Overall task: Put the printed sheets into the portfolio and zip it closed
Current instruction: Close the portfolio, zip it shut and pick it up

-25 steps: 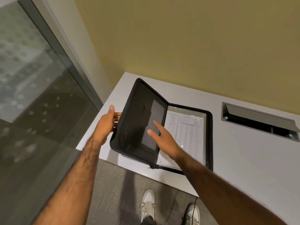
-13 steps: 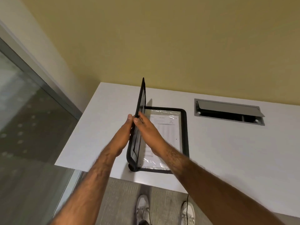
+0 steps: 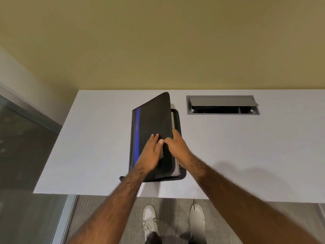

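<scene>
A black fabric portfolio (image 3: 151, 117) with a blue stripe down its cover lies near the front edge of a white rectangular table (image 3: 91, 147), its spine on the left. The cover is not fully down: it slants over the lower half, whose black border shows along the right side and the near corner. In that gap, at the near right corner, the pale edges of the printed paper sheets (image 3: 176, 170) show inside the portfolio. The left hand (image 3: 152, 152) lies flat on top of the cover, fingers straight and close together, pressing on it. The right hand (image 3: 178, 147) grips the cover's free right edge, thumb on top beside the left thumb and fingers curled round the edge. Behind the portfolio to the right, a grey metal cable box (image 3: 222, 104) is set into the table with its lid raised. A pair of white shoes (image 3: 149, 219) stands on the grey floor below.
</scene>
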Available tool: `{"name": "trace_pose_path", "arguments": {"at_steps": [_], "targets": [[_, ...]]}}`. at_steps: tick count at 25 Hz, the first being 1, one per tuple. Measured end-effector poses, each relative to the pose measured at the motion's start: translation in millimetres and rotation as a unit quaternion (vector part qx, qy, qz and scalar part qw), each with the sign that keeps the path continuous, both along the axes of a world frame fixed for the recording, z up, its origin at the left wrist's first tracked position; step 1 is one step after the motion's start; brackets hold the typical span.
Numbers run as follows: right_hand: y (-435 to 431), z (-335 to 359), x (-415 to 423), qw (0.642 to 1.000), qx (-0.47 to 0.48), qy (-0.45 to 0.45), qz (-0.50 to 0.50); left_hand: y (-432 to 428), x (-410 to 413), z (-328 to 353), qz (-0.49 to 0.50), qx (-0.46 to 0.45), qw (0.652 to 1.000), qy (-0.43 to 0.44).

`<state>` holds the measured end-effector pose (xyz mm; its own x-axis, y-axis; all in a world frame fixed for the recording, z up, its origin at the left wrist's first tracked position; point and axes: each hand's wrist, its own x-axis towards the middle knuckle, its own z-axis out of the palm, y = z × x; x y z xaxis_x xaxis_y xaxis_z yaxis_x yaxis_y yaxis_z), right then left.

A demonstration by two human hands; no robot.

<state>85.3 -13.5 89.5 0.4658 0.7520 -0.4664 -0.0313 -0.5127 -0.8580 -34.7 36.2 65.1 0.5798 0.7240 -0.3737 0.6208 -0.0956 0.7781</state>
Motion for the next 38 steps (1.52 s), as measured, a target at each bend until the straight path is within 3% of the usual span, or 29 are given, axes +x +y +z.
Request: {"name": "trace_pose_path", "arguments": {"at_steps": [3,6,9,12,15,18,23,28,31,34,36,38], "targets": [[-13,-29,19,0.999,-0.033,-0.012,-0.016,-2,5,-27,-0.086,0.054,0.990,0.093],[-21,-57,31,0.996,-0.078,-0.032,-0.010,-5,2,-51,-0.177,0.109,0.960,0.190],[-31,-84,38,0.993,-0.106,-0.052,0.016,-9,-11,-71,-0.220,0.146,0.937,0.227],[-42,-101,39,0.987,-0.117,-0.093,0.058,-10,-35,-85,-0.215,0.170,0.929,0.247],[-44,-113,34,0.972,-0.134,-0.169,0.090,-4,-66,-93,-0.108,0.200,0.936,0.270],[-39,-123,29,0.962,-0.171,-0.198,0.082,-1,-87,-91,0.016,0.149,0.957,0.247],[-25,-144,35,0.967,-0.170,-0.182,0.046,15,-89,-86,0.072,0.073,0.984,0.147],[-12,-133,46,0.973,-0.149,-0.173,0.035,36,-100,-60,0.041,0.036,0.993,0.103],[-24,-108,25,0.944,-0.141,-0.298,0.029,39,-135,-65,0.001,0.072,0.987,0.144],[-35,-94,-12,0.902,-0.041,-0.426,0.051,31,-166,-74,-0.036,0.079,0.984,0.154],[-31,-94,-42,0.905,-0.017,-0.407,0.122,28,-173,-79,-0.068,0.099,0.979,0.164],[-23,-95,-73,0.927,-0.058,-0.309,0.205,27,-171,-79,-0.080,0.127,0.971,0.184]]}}
